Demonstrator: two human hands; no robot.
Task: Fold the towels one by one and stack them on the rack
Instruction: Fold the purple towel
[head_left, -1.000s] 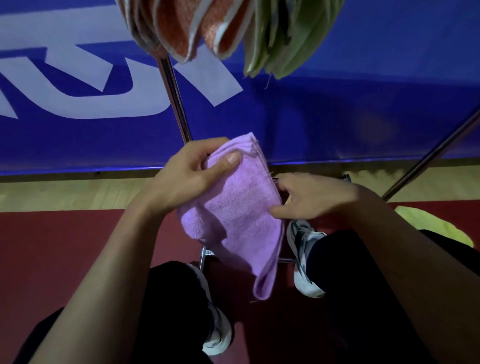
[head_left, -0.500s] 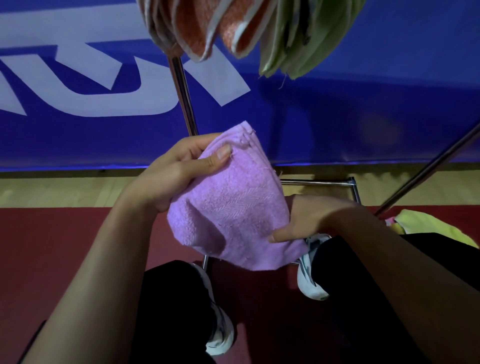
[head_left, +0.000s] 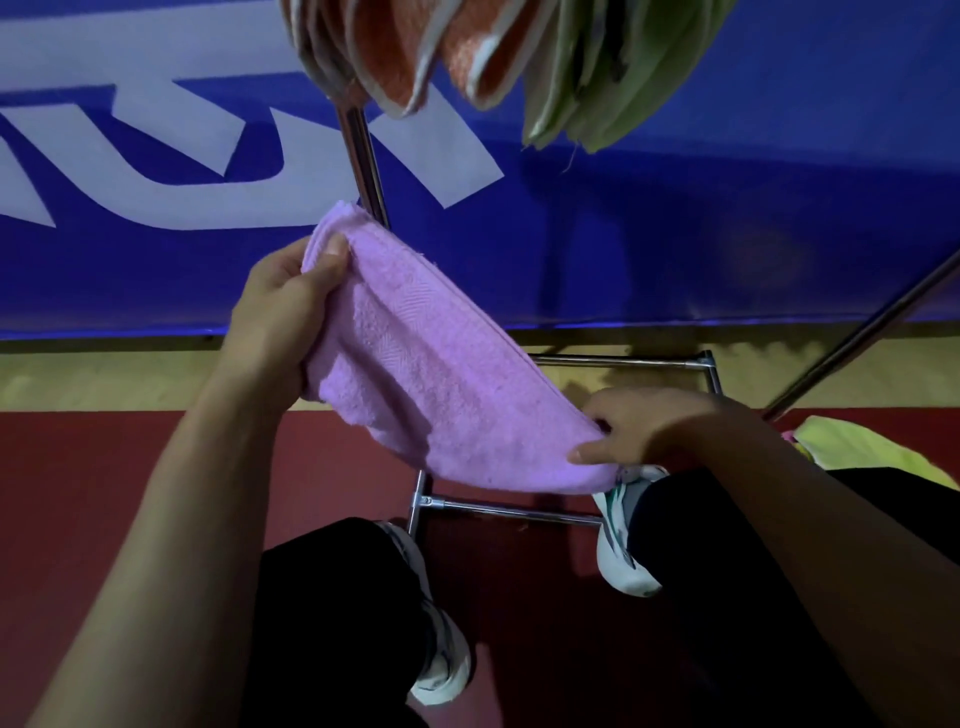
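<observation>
Centrally, the head view shows a folded purple towel (head_left: 431, 374) stretched on a slant between two bare hands, high at the left and low at the right, held in the air above the floor and in front of the rack's lower frame. Left hand (head_left: 283, 322): grips the towel's upper end, with the thumb pressed on the top face and the remaining fingers (head_left: 332, 249) curled under the cloth, mostly hidden by it. Right hand (head_left: 649, 428): pinches the towel's lower end, thumb along the near edge and curled fingers closed on the corner; the exact finger positions lie in shadow. Metal rack (head_left: 363, 156): one upright pole rises behind the towel's upper end, a second pole slants in from the right edge, and two horizontal base bars lie on the floor below and behind the towel. Orange towels (head_left: 395, 57) and green towels (head_left: 613, 73) hang folded from the top of the frame, the orange group left of the green, both well above the purple towel. Yellow-green cloth (head_left: 852, 447): lies at the right, just beyond the right forearm, partly cut off by dark trousers. Background: a blue banner (head_left: 675, 234) with pale lettering stands against a strip of wooden floor, with red floor (head_left: 78, 493) nearer the person. White shoes (head_left: 623, 545) stand on the red floor on either side of the near base bar.
</observation>
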